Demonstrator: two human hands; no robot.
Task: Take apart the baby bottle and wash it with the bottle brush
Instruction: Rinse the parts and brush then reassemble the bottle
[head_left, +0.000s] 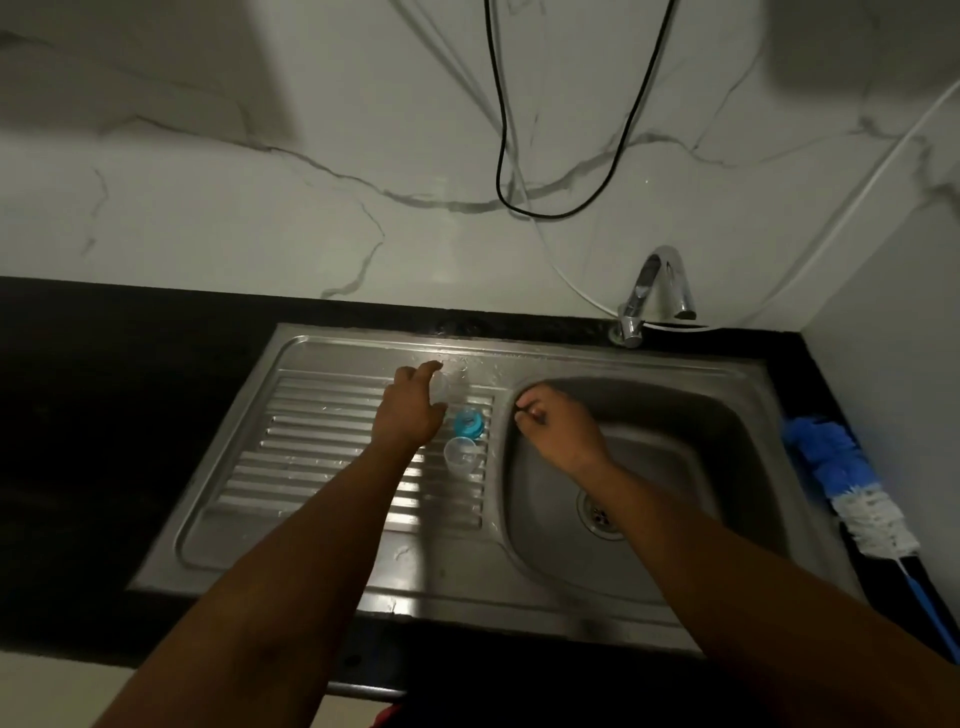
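The baby bottle lies in pieces on the ribbed drainboard (322, 447) of the steel sink. My left hand (410, 408) reaches over the drainboard's far end and grips a clear, blurred bottle part (441, 388) at its fingertips. Just right of that hand sits the blue screw ring (469, 422), and in front of the ring stands a clear cap (461, 456). My right hand (558, 428) hovers over the left rim of the basin (685, 467) with its fingers curled and nothing visible in them. The blue-and-white bottle brush (852, 488) lies on the counter right of the sink.
The tap (657, 291) stands behind the basin with no water running. The drain (598, 513) is in the basin floor. A black counter (104, 441) stretches to the left. A black cable (519, 202) hangs on the marble wall.
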